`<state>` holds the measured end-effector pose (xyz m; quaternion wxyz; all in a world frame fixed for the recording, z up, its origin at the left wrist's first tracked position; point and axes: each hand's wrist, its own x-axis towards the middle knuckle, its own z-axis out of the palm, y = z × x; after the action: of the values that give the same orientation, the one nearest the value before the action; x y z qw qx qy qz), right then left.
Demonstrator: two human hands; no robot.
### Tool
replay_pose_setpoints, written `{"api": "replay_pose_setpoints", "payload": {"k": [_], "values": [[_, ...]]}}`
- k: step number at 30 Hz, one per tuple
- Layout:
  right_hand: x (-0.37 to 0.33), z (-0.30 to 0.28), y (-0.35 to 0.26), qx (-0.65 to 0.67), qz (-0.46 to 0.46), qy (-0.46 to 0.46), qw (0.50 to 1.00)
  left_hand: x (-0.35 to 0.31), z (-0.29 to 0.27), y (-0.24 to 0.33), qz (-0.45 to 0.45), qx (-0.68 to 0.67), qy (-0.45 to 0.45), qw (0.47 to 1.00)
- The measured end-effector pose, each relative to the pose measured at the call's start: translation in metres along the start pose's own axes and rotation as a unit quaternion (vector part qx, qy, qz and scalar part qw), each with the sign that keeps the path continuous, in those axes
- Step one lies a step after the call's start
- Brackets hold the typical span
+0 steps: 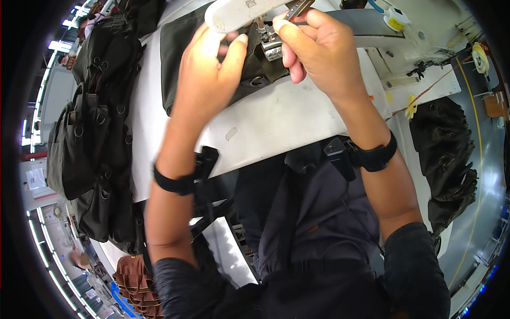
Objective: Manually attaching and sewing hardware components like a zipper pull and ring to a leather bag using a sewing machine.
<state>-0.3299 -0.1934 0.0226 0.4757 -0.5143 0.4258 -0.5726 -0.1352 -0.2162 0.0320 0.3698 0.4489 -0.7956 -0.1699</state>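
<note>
A white sewing machine head (239,15) reaches in at the top, with its metal presser foot (272,49) over a dark olive fabric piece (178,66). The piece lies on the white machine table and has a metal eyelet (257,82) near its front edge. To the left of the needle is my left hand (212,69), thumb and a fingertip close together; anything thin between them is too small to see. My right hand (324,50), right of the needle, grips dark metal thread snips (297,8) between thumb and fingers. The machine head hides some left fingertips.
Dark bags (101,122) are piled along the left side of the table. More dark bags (443,154) hang at the right, beside a grey floor with a yellow line. Brown pieces (137,284) are stacked at lower left. A white bottle (396,19) stands at upper right.
</note>
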Motion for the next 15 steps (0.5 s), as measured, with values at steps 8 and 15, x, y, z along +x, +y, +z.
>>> {"api": "replay_pose_setpoints", "payload": {"k": [8,15], "values": [[0.001,-0.009,0.002,0.051,-0.007,-0.030,0.998,0.044,-0.031,-0.013,-0.040,0.060,-0.301,0.951],[0.001,0.001,-0.010,0.017,0.045,-0.012,0.999,0.006,-0.028,0.016,-0.036,0.128,-0.233,0.963]]}}
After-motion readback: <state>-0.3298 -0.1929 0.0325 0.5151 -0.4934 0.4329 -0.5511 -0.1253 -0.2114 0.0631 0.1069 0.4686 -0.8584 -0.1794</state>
